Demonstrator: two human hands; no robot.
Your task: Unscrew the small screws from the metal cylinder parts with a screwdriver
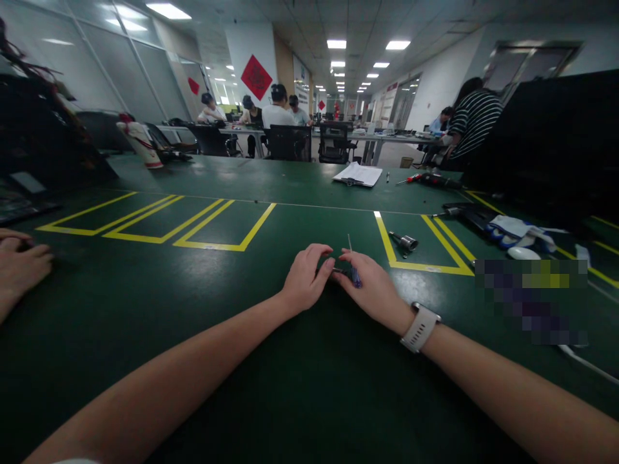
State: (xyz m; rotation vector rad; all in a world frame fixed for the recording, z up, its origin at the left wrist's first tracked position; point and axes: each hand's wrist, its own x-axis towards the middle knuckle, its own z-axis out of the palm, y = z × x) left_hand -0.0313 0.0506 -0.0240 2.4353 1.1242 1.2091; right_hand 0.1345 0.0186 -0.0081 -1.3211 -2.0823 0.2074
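My right hand [372,283], with a watch on its wrist, is closed around a small blue tool [356,276]. Thin metal rods stick out of this tool, one upward and one toward the left; its exact kind is hard to make out. My left hand [307,277] meets it from the other side, thumb and fingertips pinched at the left-pointing rod. Both hands rest low over the green table [232,309]. Right of them, inside a yellow tape outline, lies a metal socket-like part [407,242] with a narrow shank.
Another person's hand [22,267] rests at the left edge. Farther back lie a clipboard with papers [358,174], a red-handled screwdriver [409,179] and a dark power tool [438,180]. Gloves [520,231] and a white oval object [523,254] are at right, beside a blurred-out patch.
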